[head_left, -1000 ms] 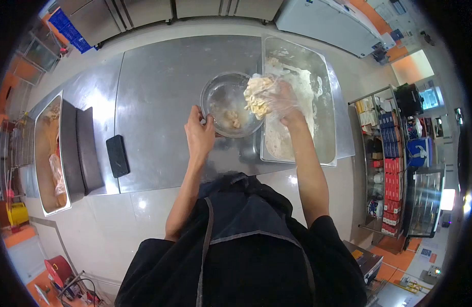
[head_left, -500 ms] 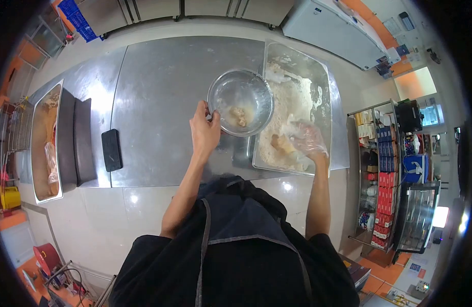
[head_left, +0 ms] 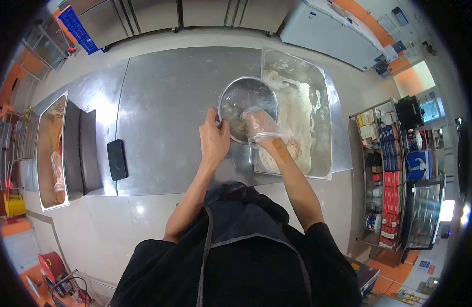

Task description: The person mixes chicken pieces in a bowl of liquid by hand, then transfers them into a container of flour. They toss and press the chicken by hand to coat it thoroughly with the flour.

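Observation:
A round metal bowl (head_left: pixel 251 88) is tilted beside and partly over the left edge of a tray of flour (head_left: pixel 325 128). My left hand (head_left: pixel 214 137) grips the bowl's left rim, thumb and fingers pinched on it. My right hand (head_left: pixel 260 124), in a clear plastic glove, reaches inside the bowl. Its fingers are down at the pale wet contents, and what they hold, if anything, is hidden. White flour (head_left: pixel 297 112) covers much of the tray, with a lumpy patch near my right wrist.
A black phone (head_left: pixel 117 159) lies on the steel table (head_left: pixel 164 102). At the far left stands a deep metal pan (head_left: pixel 75 148) with food and a plastic bag in it. Shelves of boxes (head_left: pixel 391 189) stand right, a white freezer (head_left: pixel 328 36) behind.
My right hand has moved left from the flour tray into the bowl. The bowl and my left hand have shifted slightly right and down in view.

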`<state>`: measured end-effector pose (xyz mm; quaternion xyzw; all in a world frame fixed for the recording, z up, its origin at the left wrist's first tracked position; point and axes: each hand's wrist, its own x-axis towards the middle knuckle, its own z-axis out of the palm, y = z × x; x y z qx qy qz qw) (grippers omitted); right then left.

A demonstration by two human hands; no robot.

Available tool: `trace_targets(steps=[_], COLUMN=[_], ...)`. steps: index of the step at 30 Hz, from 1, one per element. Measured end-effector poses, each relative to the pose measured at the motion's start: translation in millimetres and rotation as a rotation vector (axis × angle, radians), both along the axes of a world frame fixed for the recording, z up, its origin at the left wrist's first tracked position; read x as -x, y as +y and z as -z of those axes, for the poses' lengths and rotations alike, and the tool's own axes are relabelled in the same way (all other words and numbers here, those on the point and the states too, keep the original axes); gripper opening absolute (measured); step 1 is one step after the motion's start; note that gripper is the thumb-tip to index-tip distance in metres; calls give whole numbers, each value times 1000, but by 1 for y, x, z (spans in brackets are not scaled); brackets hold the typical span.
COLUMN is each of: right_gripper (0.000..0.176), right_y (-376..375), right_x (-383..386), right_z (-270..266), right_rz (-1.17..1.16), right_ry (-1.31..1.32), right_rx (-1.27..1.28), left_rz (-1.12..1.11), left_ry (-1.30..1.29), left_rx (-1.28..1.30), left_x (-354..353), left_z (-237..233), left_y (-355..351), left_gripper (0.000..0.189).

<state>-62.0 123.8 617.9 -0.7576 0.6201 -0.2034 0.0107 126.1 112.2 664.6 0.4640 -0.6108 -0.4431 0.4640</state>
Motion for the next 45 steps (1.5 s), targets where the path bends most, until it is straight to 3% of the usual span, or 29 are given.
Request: trace_targets(steps=[3, 5, 12, 14, 15, 17, 18, 20, 21, 23, 24, 26, 27, 29, 30, 32, 33, 35, 36, 37, 38, 39, 40, 41, 42, 43, 45], right_gripper=[18, 17, 28, 33, 33, 33, 33, 35, 35, 34, 34, 35, 35, 38, 38, 47, 47, 51, 51, 51, 51, 51, 52, 54, 54, 59, 65], right_y=[12, 23, 48, 60, 70, 89, 95, 107, 112, 132, 136, 141, 144, 146, 145, 149, 147, 132, 137, 137, 132, 124, 115, 112, 109, 100, 100], right_x=[1, -2, 23, 34, 43, 67, 67, 64, 74, 90, 84, 70, 71, 82, 91, 106, 92, 48, 53, 62, 70, 68, 59, 52, 57, 65, 61], right_z=[-31, -63, -98, -100, -95, -79, -78, -70, -56, -24, -23, -33, -33, -27, -18, 2, -15, -67, -57, -42, -37, -44, -51, -51, -39, -18, 4], right_rz=[23, 281, 309, 285, 299, 517, 504, 650, 644, 369, 373, 751, 773, 763, 786, 875, 898, 779, 789, 647, 482, 456, 484, 523, 532, 561, 601], right_ry=[-173, -818, -772, -1029, -1024, -803, -805, -1069, -1071, 128, 123, -349, -352, -684, -679, -1683, -1679, -2045, -2049, -2134, -2207, -2205, -2033, -1864, -1870, -1840, -1823], right_rx=[-104, -156, -181, -119, -121, 88, 89, -53, -77, -486, -494, -236, -218, 82, 114, 286, 319, 449, 489, 519, 548, 588, 588, 563, 539, 604, 694], left_rz=[7, 30, 100, 117, 116, 105, 106, 77, 62, 49, 18, -51, -90, -150, -183, -201, -187, -191, -230, -202, -342, -488, -190, 68, 348, 458, 532], left_ry=[58, 124, 241, 220, 250, 282, 278, 277, 301, 312, 283, 245, 233, 173, 161, 142, 134, -26, -182, -183, -465, -724, -271, -80, -130, -242, -196], left_rx=[-50, -110, -243, -273, -293, -298, -331, -371, -386, -419, -432, -421, -401, -369, -369, -377, -385, -410, -423, -400, 7, 428, 266, 175, 295, 473, 648], left_x=[-4, -7, -5, -7, -11, -16, -22, -34, -39, -55, -64, -75, -82, -93, -95, -104, -107, -106, -108, -107, -101, -87, -55, -24, 3, 27, 74], left_z=[7, 14, 23, 22, 23, 21, 21, 26, 34, 59, 76, 109, 127, 154, 160, 184, 197, 173, 152, 135, 117, 94, 56, 22, 10, -20, -16], left_y=[-4, -6, -12, -8, -9, -13, -14, -20, -22, -18, -20, -26, -24, -24, -25, -30, -32, -26, -24, -21, -14, -8, 12, 38, 57, 75, 91], left_gripper=[11, 11, 12, 12, 12, 13, 14, 14, 15, 15, 20, 30, 34, 39, 38, 38, 39, 41, 42, 42, 44, 46, 48, 54, 59, 59, 48])
